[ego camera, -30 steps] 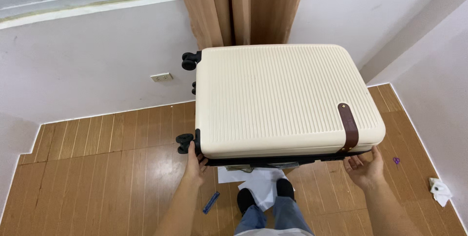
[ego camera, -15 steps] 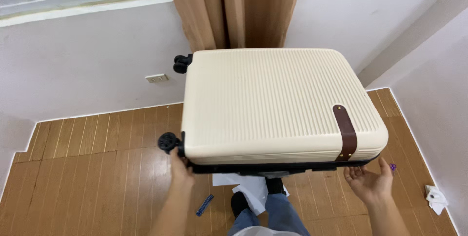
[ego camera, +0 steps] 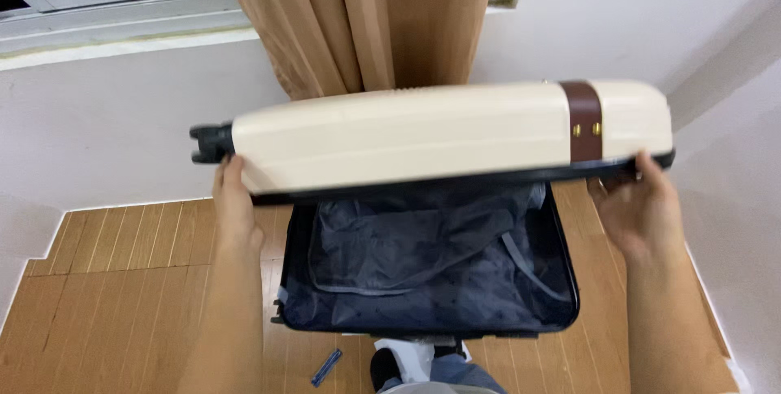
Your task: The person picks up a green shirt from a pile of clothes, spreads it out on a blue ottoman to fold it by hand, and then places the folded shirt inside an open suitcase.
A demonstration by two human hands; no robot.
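In the head view, a cream ribbed suitcase lid (ego camera: 407,137) is raised at chest height, seen almost edge-on, with a brown leather strap (ego camera: 582,120) wrapped around its right part and black wheels (ego camera: 210,143) at its left end. The left hand (ego camera: 236,203) grips the lid's left edge near the wheels, fingers curled round the rim. The right hand (ego camera: 639,211) holds the right edge, thumb on the dark rim, fingers underneath and out of sight. Below the lid, the suitcase's lower half (ego camera: 427,280) lies open on the wooden floor (ego camera: 122,296), lined with dark blue-grey fabric that sits loose and wrinkled. A small blue object (ego camera: 326,366) lies on the floor just beside the case. A tan curtain (ego camera: 366,19) hangs against the white wall behind.
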